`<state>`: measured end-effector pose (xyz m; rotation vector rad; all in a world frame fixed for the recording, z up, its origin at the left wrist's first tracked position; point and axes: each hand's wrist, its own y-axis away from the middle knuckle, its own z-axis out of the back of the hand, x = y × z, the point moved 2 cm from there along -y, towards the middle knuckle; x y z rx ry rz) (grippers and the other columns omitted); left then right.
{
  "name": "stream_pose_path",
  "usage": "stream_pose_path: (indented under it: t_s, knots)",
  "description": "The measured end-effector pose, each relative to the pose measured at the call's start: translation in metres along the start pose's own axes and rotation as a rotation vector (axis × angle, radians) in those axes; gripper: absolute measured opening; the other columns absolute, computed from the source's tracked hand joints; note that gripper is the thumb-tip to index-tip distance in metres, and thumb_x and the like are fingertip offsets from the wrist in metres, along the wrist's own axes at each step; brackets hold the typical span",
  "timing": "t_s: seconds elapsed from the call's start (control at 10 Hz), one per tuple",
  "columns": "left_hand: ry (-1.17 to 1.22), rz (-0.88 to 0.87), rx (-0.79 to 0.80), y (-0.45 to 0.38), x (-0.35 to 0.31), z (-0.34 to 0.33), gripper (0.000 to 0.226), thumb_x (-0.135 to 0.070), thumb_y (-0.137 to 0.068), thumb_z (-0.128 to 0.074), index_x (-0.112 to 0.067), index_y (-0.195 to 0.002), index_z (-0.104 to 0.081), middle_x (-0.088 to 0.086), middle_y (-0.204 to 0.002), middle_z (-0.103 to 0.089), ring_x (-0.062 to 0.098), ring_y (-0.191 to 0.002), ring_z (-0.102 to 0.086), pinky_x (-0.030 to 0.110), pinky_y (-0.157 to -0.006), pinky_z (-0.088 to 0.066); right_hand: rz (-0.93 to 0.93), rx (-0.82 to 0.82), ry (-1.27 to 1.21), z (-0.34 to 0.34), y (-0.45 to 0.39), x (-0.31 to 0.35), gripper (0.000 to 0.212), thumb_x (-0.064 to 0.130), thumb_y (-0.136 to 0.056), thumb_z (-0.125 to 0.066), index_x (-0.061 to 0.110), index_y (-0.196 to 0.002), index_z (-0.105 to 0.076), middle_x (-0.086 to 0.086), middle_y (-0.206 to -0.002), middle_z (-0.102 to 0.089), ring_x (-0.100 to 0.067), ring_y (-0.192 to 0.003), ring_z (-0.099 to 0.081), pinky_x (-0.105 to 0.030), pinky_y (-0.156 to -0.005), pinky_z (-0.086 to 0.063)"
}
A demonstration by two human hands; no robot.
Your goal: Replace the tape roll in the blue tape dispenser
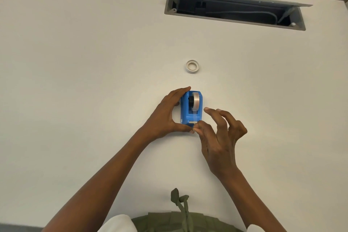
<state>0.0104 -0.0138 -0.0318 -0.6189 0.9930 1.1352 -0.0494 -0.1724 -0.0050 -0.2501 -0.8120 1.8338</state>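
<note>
Blue tape dispenser point(191, 108) sits at the centre of the frame on the white bench point(75, 62), a clear tape roll point(195, 101) seated in its cradle. My left hand point(169, 115) wraps the dispenser's left side, thumb at the near end, fingers over the far end. My right hand point(218, 133) pinches thumb and forefinger at the cutter end, apparently on the tape's free end, other fingers spread wide.

A spent-looking core point(192, 66) lies apart, above centre. An open cable hatch point(235, 9) sits at upper right.

Risks, as I judge them:
- the tape end slips from my pinch and sticks back onto the roll
- a skewed pull lays the tape crooked across the cutter
- a loose left grip lets the dispenser slide
</note>
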Motion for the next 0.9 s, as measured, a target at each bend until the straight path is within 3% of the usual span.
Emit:
stream_pose_path:
  t_s: [0.2,0.4,0.6,0.7,0.8,0.9]
  knots:
    - [-0.005,0.002,-0.002,0.0,0.0,-0.001,0.098,-0.034,-0.061,-0.085,-0.041,-0.137,-0.024,-0.019,-0.135,-0.037,-0.001,-0.12,-0.04,0.0,-0.094,-0.03,0.015,-0.001,0.001,-0.001,0.0,0.0,0.007,0.021,-0.085,-0.069,0.014,-0.084,-0.069,-0.001,-0.125,-0.049,-0.026,-0.114,-0.046,-0.043,-0.082,-0.028]
    - [-0.023,0.02,0.003,0.0,0.0,-0.001,0.097,-0.039,-0.061,-0.084,-0.054,-0.131,-0.019,-0.035,-0.131,-0.031,-0.015,-0.118,-0.036,-0.002,-0.093,-0.029,0.078,-0.038,0.059,0.001,-0.001,-0.001,0.006,0.019,-0.083,-0.07,0.018,-0.08,-0.074,-0.001,-0.123,-0.051,-0.024,-0.109,-0.047,-0.04,-0.079,-0.026]
    - [-0.031,0.032,0.017,0.001,0.0,-0.001,0.098,-0.038,-0.06,-0.084,-0.061,-0.128,-0.016,-0.039,-0.129,-0.028,-0.022,-0.115,-0.034,-0.004,-0.09,-0.029,0.087,-0.038,0.072,0.0,0.005,-0.002,0.006,0.017,-0.083,-0.069,0.019,-0.081,-0.075,-0.002,-0.125,-0.051,-0.023,-0.11,-0.046,-0.04,-0.079,-0.026]
    - [-0.031,0.03,0.028,0.002,-0.002,-0.001,0.104,-0.041,-0.06,-0.084,-0.052,-0.137,-0.015,-0.025,-0.139,-0.032,-0.009,-0.123,-0.036,0.005,-0.098,-0.03,0.081,-0.016,0.052,-0.001,0.008,-0.005,0.007,0.017,-0.083,-0.068,0.019,-0.081,-0.074,-0.004,-0.126,-0.054,-0.024,-0.111,-0.046,-0.04,-0.079,-0.026]
    - [-0.036,0.045,0.077,0.003,-0.004,0.003,0.112,-0.044,-0.056,-0.085,-0.054,-0.136,-0.007,-0.031,-0.139,-0.026,-0.012,-0.121,-0.035,0.0,-0.094,-0.029,0.046,0.03,-0.01,0.001,0.017,-0.012,0.002,0.015,-0.08,-0.071,0.016,-0.08,-0.072,-0.011,-0.121,-0.065,-0.026,-0.111,-0.047,-0.041,-0.082,-0.03]
    - [0.001,0.086,0.069,0.009,-0.014,0.011,0.11,-0.058,-0.051,-0.081,-0.06,-0.133,-0.009,-0.032,-0.14,-0.025,-0.009,-0.12,-0.037,0.004,-0.09,-0.032,-0.074,0.089,-0.113,0.007,0.021,-0.019,0.009,0.02,-0.082,-0.068,0.012,-0.082,-0.073,-0.016,-0.118,-0.066,-0.027,-0.111,-0.048,-0.037,-0.086,-0.032]
